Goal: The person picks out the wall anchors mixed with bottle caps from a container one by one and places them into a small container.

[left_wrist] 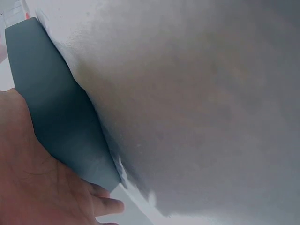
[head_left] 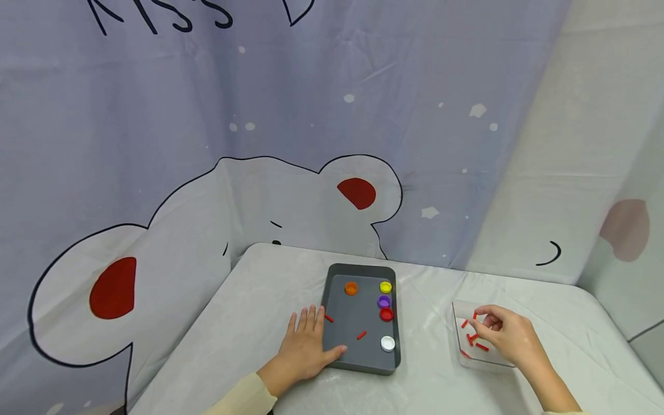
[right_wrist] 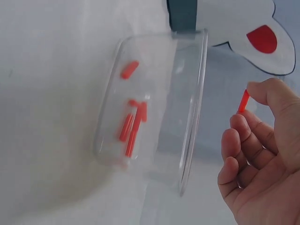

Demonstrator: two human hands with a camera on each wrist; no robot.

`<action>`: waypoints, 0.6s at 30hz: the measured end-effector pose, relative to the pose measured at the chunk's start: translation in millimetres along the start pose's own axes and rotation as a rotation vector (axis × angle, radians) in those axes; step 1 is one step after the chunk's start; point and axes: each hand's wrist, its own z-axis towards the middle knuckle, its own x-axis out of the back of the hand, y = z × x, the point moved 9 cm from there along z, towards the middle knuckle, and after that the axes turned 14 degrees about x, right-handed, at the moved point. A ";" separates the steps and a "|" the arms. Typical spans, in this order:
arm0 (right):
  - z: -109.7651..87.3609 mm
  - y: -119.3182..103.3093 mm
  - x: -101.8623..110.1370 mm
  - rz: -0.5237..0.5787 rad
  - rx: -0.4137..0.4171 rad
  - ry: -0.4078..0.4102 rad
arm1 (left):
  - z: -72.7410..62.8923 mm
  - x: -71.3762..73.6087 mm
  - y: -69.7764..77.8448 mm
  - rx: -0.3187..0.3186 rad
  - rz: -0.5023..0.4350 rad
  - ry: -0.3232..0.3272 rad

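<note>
one red stick (right_wrist: 243, 101) is pinched in the right hand (head_left: 510, 334) over the clear box (right_wrist: 140, 98); likely a pick-up step, then carrying it to the grey tray (head_left: 358, 363). left hand (head_left: 306, 349) lies flat, steadying the tray. curtain lettering is cut off, unreadable.

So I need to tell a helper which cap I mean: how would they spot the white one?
Find the grey tray in the middle of the table. Caps line its right side; the white cap is nearest the person, below the red cap, and the only uncoloured one.
</note>
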 end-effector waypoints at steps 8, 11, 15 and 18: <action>-2.2 10.5 2.8 -0.015 0.018 0.008 | -0.8 0.1 -0.6 0.011 -0.003 -0.006; -1.2 14.4 1.4 -0.014 0.013 -0.002 | -0.6 -0.4 -1.4 0.015 0.006 -0.011; 0.1 20.2 0.0 -0.014 0.003 -0.016 | -1.1 0.3 -1.1 0.014 0.001 -0.013; 1.3 24.2 0.1 -0.020 0.004 -0.014 | -1.5 1.6 -0.4 0.013 -0.003 -0.013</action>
